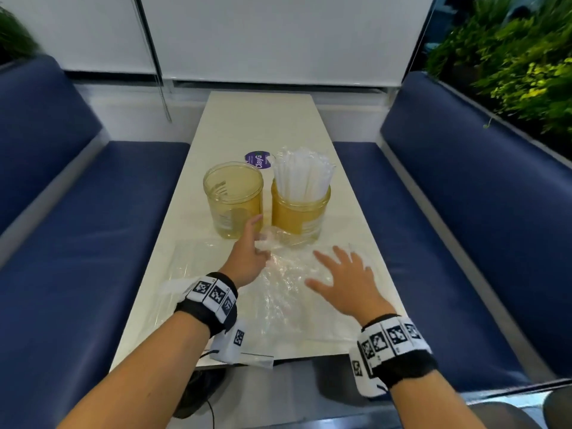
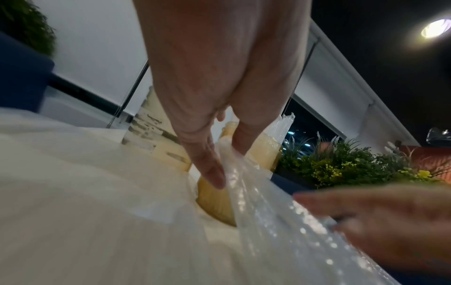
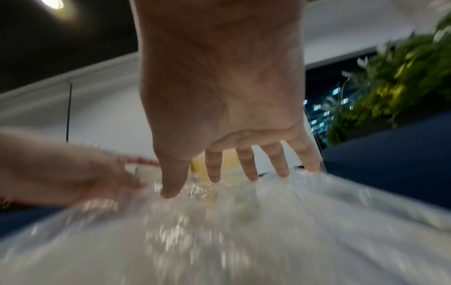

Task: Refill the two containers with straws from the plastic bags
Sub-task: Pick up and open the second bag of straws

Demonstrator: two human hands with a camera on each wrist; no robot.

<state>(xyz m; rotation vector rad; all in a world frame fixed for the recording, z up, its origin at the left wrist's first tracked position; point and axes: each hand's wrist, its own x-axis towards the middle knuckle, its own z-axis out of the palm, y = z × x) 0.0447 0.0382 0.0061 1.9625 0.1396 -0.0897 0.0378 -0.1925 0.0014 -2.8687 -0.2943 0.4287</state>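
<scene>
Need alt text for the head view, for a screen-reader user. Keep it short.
Two bare hands work a crumpled clear plastic bag on a pale table between blue benches: the left hand pinches its top, the right hand hovers spread above it. Behind stand two amber jars, the left jar empty, the right jar packed with white straws.

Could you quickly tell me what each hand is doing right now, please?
Left hand: pinching the plastic bag.
Right hand: open, fingers spread, holding nothing.

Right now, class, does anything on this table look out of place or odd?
Only one round yellow-tinted container holds white straws; its twin stands empty. A crumpled clear plastic bag sprawls before them, pinched by the left hand.
</scene>
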